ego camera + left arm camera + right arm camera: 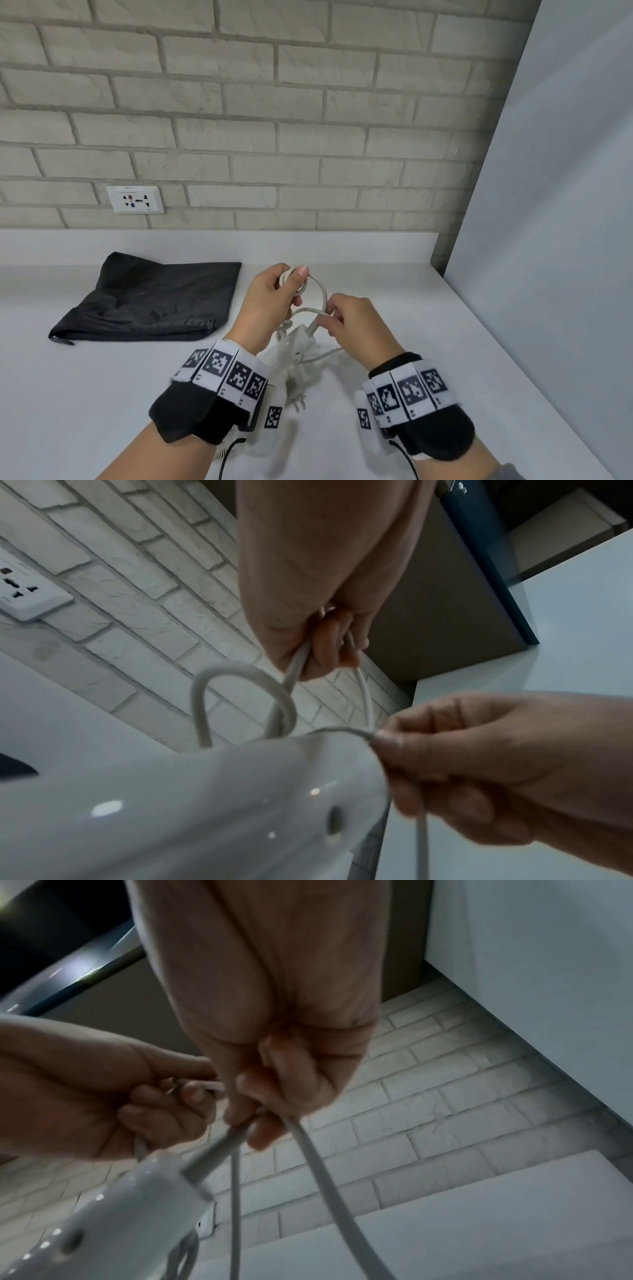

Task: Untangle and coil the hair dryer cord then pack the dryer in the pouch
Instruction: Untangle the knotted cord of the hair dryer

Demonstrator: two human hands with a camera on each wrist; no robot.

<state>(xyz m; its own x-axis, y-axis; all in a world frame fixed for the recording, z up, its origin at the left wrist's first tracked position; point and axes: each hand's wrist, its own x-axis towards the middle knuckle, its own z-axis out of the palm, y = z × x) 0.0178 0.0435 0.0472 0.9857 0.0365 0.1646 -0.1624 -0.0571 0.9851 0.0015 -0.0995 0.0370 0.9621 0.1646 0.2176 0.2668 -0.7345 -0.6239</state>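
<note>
Above the white counter (376,428), the left hand (274,301) grips coiled loops of limp white rubbery cord (320,291) while the right hand (352,325) pinches it near the glossy white plastic dryer (287,349), probably slippery, best held by its handle.

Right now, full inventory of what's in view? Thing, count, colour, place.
Hair dryer: 1, white, low between the two wrists, above the counter.
Cord: 1, white, loops gathered in the left hand, a strand running to the right hand, the rest hanging down to the dryer.
Plug: 1, white with metal pins, hanging below the dryer near the left wristband.
Pouch: 1, black, lying flat on the counter, left of the hands.
Wall socket: 1, white, on the brick wall above the pouch.
Counter: 1, white, along the wall.
Brick wall: 1, pale grey, behind the counter.
Left hand: holds coiled cord loops.
Right hand: pinches one cord strand.
</note>
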